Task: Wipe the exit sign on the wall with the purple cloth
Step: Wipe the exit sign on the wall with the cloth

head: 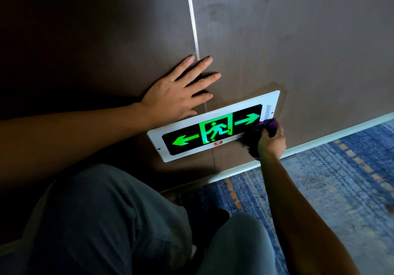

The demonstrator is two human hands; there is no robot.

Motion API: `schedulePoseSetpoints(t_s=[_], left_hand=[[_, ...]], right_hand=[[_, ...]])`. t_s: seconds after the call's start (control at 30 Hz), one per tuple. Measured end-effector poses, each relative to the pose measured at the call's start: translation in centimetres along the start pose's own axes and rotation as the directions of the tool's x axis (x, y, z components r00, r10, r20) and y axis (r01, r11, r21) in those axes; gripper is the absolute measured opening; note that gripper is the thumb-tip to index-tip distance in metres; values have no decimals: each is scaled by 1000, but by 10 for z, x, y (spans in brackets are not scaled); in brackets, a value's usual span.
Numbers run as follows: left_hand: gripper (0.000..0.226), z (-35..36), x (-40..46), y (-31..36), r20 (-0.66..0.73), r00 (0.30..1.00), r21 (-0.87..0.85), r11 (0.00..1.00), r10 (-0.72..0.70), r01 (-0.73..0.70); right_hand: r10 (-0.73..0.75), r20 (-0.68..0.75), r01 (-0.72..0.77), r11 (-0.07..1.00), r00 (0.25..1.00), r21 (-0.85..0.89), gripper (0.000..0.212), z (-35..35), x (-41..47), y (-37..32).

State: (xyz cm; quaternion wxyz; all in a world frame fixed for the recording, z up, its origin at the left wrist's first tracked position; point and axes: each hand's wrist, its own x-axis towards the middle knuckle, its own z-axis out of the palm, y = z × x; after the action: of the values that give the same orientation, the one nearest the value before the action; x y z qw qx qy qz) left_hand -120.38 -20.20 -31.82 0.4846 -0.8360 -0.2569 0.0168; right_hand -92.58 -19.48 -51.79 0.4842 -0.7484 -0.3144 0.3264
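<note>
The exit sign is a white-framed panel low on the brown wall, lit green with a running figure and two arrows. My right hand grips the bunched purple cloth and presses it against the sign's lower right corner, covering that part of the frame. My left hand lies flat on the wall just above the sign's left half, fingers spread, holding nothing.
A thin metal strip runs down the wall above the sign. A white skirting board meets blue patterned carpet at the right. My bent knees in grey trousers fill the lower left.
</note>
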Motion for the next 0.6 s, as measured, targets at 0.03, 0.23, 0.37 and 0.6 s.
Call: schedulePoseSetpoints(t_s=[0.03, 0.23, 0.37, 0.6], left_hand=[[59, 1, -1, 0, 8, 1000, -1, 1000, -3, 3], [58, -2, -1, 0, 11, 1000, -3, 1000, -2, 2], [59, -6, -1, 0, 23, 1000, 9, 1000, 5, -5], [59, -8, -1, -2, 26, 1000, -10, 1000, 5, -5]], right_hand=[[14, -7, -13, 1000, 1000, 23, 54, 3, -5, -1], [-10, 21, 7, 992, 1000, 128, 60, 34, -59, 3], [6, 52, -16, 983, 999, 182, 65, 58, -89, 5], [9, 97, -29, 977, 995, 211, 67, 74, -114, 9]])
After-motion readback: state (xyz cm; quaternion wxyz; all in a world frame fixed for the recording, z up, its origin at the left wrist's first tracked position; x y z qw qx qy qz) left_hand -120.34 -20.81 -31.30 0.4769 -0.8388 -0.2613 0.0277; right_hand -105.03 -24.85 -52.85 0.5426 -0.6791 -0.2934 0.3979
